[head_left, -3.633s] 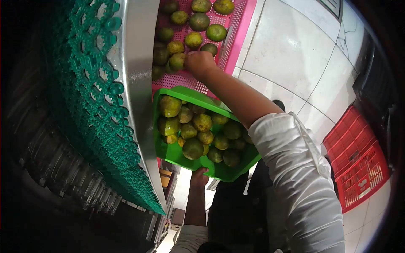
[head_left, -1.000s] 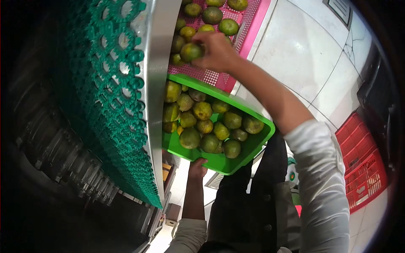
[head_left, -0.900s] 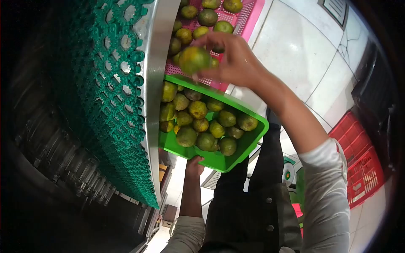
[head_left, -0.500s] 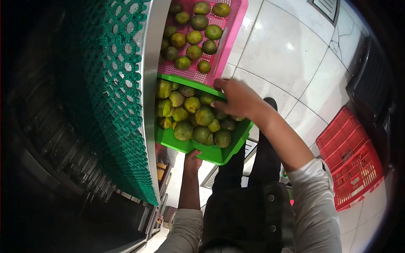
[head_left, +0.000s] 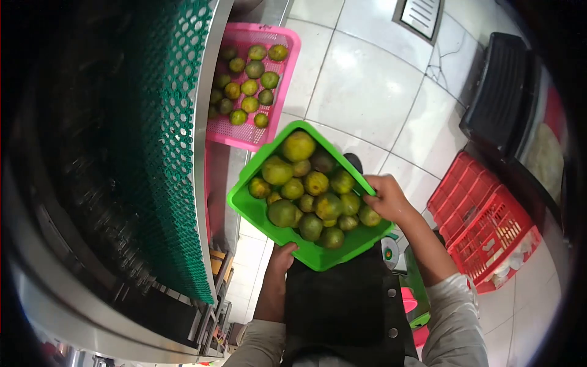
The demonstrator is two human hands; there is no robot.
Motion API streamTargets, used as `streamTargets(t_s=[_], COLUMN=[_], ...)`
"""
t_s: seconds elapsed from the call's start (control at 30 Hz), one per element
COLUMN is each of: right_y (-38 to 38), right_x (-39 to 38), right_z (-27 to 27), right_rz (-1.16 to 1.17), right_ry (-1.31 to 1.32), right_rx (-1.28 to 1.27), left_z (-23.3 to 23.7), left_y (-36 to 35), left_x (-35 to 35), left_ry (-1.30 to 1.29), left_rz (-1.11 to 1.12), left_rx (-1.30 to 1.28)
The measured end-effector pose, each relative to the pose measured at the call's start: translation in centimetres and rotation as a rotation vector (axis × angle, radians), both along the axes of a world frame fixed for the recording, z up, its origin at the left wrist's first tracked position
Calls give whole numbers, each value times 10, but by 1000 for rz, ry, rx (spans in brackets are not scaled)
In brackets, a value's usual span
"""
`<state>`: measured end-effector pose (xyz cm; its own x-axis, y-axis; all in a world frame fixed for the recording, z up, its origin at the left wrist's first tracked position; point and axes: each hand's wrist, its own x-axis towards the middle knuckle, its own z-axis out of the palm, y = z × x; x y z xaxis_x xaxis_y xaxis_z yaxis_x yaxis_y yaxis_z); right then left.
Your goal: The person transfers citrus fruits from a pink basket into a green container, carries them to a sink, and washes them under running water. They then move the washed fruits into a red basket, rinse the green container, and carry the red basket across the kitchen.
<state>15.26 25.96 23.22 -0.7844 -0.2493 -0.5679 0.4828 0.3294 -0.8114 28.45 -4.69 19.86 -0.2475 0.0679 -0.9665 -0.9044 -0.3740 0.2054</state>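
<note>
A green plastic tub (head_left: 321, 255) full of green-yellow oranges (head_left: 329, 207) is held in front of my dark apron. My left hand (head_left: 282, 258) grips its near left edge, thumb over the rim and the other fingers hidden beneath. At the right side, my right hand (head_left: 391, 199) is closed on the rim, its thumb on the inside by the fruit. Beyond the tub, a pink perforated basket (head_left: 286, 92) holds a loose layer of similar oranges (head_left: 250, 88).
A metal-edged surface with green mesh matting (head_left: 177, 122) runs along the left. Red plastic crates (head_left: 489, 244) stand on the tiled floor at right, below a black plastic object (head_left: 504, 85). A floor drain (head_left: 420, 17) lies at the top.
The tub has come away from the pink basket, toward my body and to the right, and has turned. My right hand has shifted from its far edge to its right rim.
</note>
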Motion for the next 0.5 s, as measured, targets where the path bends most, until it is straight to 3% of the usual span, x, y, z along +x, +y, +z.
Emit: streamTargets(t_s=[0.17, 0.2, 0.33, 0.5], right_y=[61, 69, 80, 65], right_x=[30, 38, 37, 3], right_z=[124, 147, 251, 369], right_rz=[-99, -194, -426, -377], right_ry=[-95, -95, -40, 144], right_rx=[169, 142, 8, -91], left_z=[93, 121, 259, 401], left_y=[43, 47, 66, 67], left_x=[-30, -45, -98, -127], left_ry=[96, 79, 265, 536], left_rz=[-217, -334, -436, -287], left_rx=[88, 114, 168, 23])
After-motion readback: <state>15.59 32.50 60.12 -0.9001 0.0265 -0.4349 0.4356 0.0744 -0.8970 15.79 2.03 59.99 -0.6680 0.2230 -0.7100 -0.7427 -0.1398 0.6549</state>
